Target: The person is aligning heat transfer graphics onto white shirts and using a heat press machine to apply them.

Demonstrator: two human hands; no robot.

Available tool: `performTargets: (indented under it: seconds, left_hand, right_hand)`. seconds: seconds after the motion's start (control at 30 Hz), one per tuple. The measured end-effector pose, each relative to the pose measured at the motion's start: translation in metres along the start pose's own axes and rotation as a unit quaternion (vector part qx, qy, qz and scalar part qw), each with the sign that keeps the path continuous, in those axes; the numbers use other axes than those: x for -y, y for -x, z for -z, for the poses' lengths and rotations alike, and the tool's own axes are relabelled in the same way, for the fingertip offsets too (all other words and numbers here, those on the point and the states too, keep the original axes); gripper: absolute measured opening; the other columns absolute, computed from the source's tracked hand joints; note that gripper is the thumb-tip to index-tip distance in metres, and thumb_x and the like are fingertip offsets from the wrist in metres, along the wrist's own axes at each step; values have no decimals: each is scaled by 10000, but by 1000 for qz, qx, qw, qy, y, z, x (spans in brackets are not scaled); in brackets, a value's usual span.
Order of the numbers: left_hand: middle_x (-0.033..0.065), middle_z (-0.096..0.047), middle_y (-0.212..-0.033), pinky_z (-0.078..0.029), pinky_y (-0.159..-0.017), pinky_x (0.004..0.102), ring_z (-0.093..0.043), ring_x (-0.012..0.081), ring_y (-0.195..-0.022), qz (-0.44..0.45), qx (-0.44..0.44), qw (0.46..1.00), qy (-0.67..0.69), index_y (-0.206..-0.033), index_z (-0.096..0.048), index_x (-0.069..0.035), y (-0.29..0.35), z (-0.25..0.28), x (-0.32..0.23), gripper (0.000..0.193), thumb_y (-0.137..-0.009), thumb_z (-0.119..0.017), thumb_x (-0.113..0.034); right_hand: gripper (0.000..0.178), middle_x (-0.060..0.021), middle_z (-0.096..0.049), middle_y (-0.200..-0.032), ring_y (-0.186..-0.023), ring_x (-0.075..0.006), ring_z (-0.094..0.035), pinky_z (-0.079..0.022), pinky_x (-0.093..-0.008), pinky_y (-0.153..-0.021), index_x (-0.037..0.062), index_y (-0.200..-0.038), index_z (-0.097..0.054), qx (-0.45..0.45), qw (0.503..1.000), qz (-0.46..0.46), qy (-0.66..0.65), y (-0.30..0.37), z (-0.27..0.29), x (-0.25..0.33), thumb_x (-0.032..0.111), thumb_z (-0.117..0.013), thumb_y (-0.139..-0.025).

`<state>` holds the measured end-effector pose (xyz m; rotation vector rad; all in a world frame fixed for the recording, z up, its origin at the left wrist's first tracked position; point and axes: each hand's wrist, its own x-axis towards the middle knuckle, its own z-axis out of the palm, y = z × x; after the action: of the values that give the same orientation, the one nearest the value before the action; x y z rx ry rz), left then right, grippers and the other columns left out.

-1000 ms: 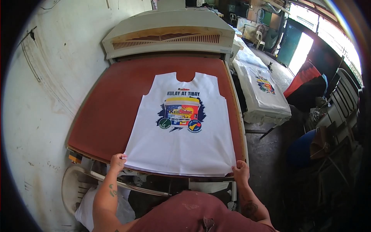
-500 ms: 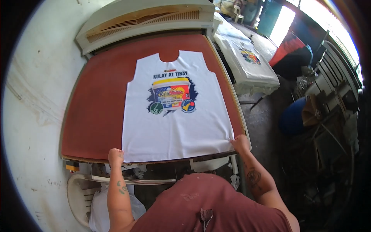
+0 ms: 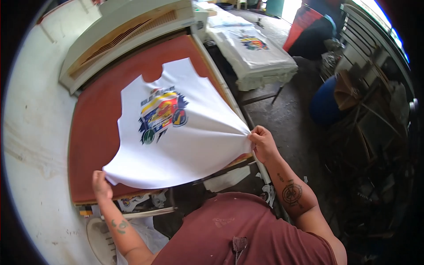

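A white sleeveless shirt panel (image 3: 185,154) with a colourful printed picture of a paint pail stretches between my two hands. Pinched at its lower left corner, it is gripped by my left hand (image 3: 102,185) by the near left part of the press bed. My right hand (image 3: 263,145), closed on the lower right corner, pulls folds toward itself just past the bed's right edge. The hem sags in a curve between the corners and looks lifted, while the upper part lies over the reddish-brown press bed (image 3: 92,145). Whether that upper part touches the bed, I cannot tell.
Behind the bed stands the vented press housing (image 3: 123,42). To the right, a table bears a stack of printed white panels (image 3: 256,55). A blue drum (image 3: 324,104) and cluttered cardboard stand farther right. A white plastic chair (image 3: 99,240) is at lower left, beside a wall (image 3: 35,132).
The panel's hem has come up off the bed and the panel has swung leftward at the top. My right hand has risen up and inward; my left has moved outward. The view has turned right.
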<state>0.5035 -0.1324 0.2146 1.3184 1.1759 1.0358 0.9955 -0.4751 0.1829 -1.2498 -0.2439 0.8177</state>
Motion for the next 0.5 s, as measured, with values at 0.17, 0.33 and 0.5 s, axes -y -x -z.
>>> performTargets:
  seconds: [0.17, 0.33, 0.5]
  left_hand:
    - [24, -536, -933, -439, -810, 290, -532, 124, -886, -100, 107, 974, 175, -1045, -504, -82, 102, -183, -127, 140, -904, -508, -84]
    - [43, -576, -955, -456, -809, 276, -563, 137, -888, -111, 247, 945, 184, -1041, -563, -59, 150, -347, -129, 154, -897, -510, -62]
    - [29, -587, -900, -461, -759, 236, -555, 99, -812, -2, 331, 916, 227, -1000, -600, -23, 195, -512, -111, 132, -891, -527, -39]
  right_hand:
    - [168, -14, -515, -748, -664, -105, -526, -452, -245, -587, 85, -842, -514, 0, 987, 92, -131, 38, 159, 88, 11, -614, -729]
    - [197, -58, -591, -829, -774, -173, -609, -519, -320, -738, 54, -1004, -538, -123, 954, 237, -137, 102, 331, 168, 53, -591, -815]
    - [173, -103, -638, -930, -883, -230, -614, -501, -371, -819, 37, -1027, -614, -179, 924, 304, -147, 132, 459, 247, 60, -567, -862]
